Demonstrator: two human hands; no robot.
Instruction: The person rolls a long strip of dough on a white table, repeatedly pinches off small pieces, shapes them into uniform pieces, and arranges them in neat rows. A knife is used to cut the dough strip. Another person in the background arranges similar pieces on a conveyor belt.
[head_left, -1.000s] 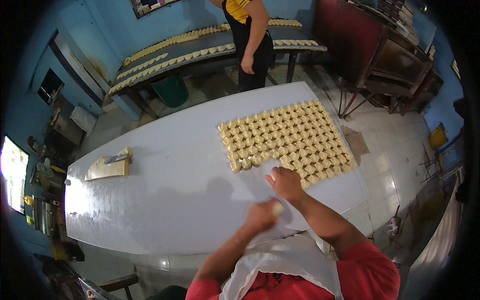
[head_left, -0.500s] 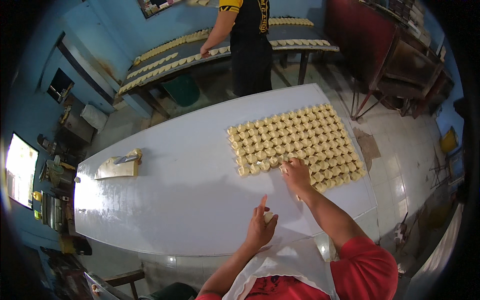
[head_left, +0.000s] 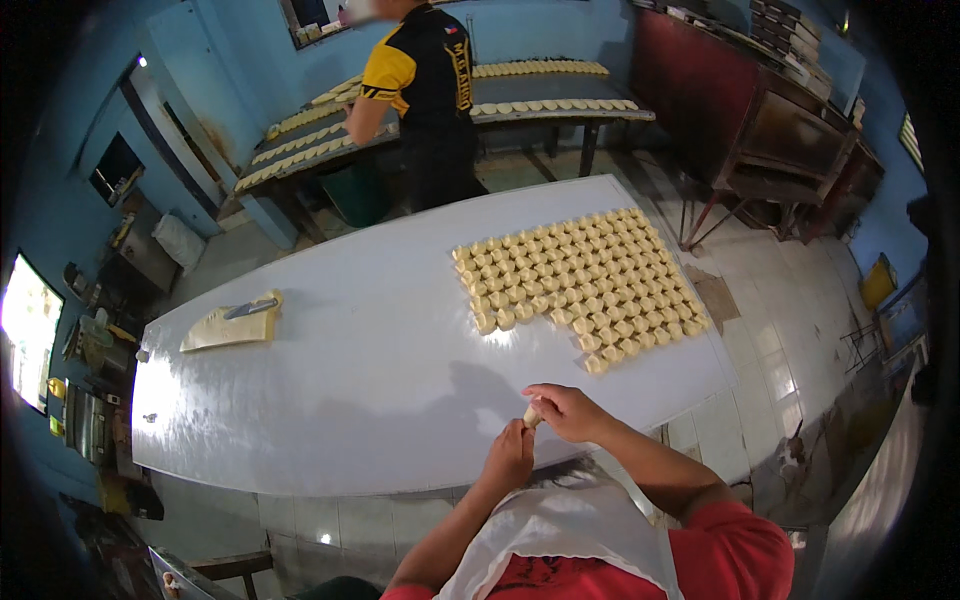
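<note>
Near the close edge of the white table point(head_left: 350, 400), my two hands meet around a small pale piece of dough point(head_left: 533, 412). My left hand point(head_left: 509, 456) grips it from below, fingers curled. Closed over its upper end is my right hand point(head_left: 566, 411), which partly hides it. Beyond them, close rows of small dough pieces point(head_left: 590, 275) cover the table's right part; their near side has a notch in it. At the table's left lies a dough slab point(head_left: 225, 330) with a metal-bladed tool point(head_left: 252, 308) resting on it.
Across the room, a co-worker point(head_left: 425, 100) stands by a long dark table point(head_left: 500, 93) lined with rows of dough pieces. A green bin point(head_left: 355, 198) sits under it. A large dark red cabinet point(head_left: 715, 95) on legs stands at the back right.
My right hand has drawn back from the dough rows to my left hand, and both now hold the dough piece. The co-worker has shifted left. My view has moved slightly.
</note>
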